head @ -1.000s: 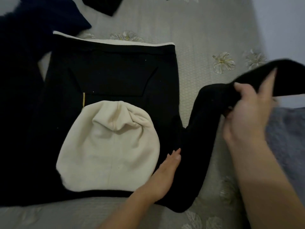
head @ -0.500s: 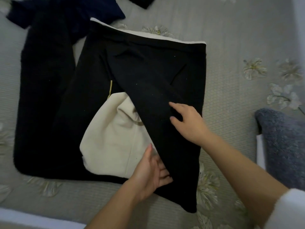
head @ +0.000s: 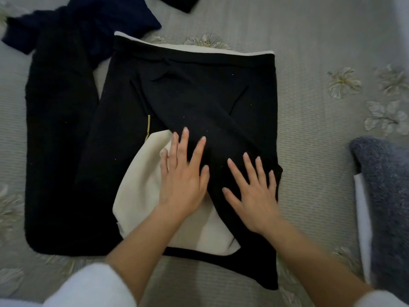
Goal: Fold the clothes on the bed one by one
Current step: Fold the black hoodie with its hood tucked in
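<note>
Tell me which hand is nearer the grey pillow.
Right. The right hand lies flat on the black sleeve, the pillow off to its right; the left hand lies farther left, across the sleeve's edge and the cream hood.

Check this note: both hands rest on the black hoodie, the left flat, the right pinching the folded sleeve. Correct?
Not quite. The head view shows the right hand also flat, fingers straight, on the folded sleeve of the black hoodie, pinching nothing. The left hand is flat, as noted.
</note>
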The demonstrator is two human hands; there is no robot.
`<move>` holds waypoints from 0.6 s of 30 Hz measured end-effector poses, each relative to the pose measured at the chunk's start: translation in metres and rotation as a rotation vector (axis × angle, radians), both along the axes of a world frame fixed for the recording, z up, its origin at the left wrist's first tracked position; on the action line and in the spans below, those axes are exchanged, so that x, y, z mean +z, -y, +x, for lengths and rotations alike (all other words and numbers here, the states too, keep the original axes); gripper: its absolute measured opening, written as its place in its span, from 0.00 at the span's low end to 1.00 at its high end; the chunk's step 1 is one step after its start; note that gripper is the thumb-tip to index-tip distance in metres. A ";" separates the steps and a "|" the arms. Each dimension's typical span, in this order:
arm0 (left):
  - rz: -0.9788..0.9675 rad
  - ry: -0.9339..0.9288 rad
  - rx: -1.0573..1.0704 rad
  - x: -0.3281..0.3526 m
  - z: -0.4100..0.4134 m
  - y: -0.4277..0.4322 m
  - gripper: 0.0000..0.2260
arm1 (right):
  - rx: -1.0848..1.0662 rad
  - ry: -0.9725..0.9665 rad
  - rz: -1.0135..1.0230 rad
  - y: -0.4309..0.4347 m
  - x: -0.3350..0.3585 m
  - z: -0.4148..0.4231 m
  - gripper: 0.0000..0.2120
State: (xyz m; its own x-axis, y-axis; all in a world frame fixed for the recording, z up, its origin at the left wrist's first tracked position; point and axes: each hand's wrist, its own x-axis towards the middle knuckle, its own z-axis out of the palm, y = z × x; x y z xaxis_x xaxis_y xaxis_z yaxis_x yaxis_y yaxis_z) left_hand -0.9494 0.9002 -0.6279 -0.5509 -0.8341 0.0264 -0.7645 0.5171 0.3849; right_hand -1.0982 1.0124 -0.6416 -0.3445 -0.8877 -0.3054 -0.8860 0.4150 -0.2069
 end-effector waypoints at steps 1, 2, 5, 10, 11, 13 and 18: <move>0.041 0.133 -0.044 -0.008 0.004 0.012 0.28 | -0.003 -0.012 0.037 -0.004 -0.005 0.007 0.31; 0.111 0.249 -0.080 -0.017 0.010 0.020 0.28 | -0.006 -0.031 0.070 -0.008 -0.011 0.013 0.31; 0.258 0.384 -0.157 -0.035 0.023 0.027 0.29 | -0.029 -0.091 0.094 -0.012 -0.020 0.022 0.31; 0.404 0.167 -0.182 -0.019 0.030 0.036 0.26 | -0.144 -0.017 0.091 -0.001 -0.006 0.036 0.34; 0.346 0.068 -0.179 -0.012 0.040 0.040 0.24 | -0.209 0.033 0.066 0.004 -0.001 0.041 0.34; 0.202 -0.121 -0.113 0.000 0.071 0.043 0.20 | -0.284 0.081 -0.027 0.020 0.010 0.057 0.33; 0.130 -0.258 0.321 0.007 0.167 0.085 0.17 | -0.115 0.074 -0.221 0.093 0.029 0.120 0.32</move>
State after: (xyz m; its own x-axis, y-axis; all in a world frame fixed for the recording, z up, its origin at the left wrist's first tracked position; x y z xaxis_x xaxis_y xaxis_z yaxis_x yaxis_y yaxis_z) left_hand -0.7823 0.8147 -0.6210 -0.2516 -0.9678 0.0129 -0.7489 0.2031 0.6308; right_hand -0.9780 0.9191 -0.6130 -0.4311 -0.8919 -0.1364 -0.8147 0.4498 -0.3660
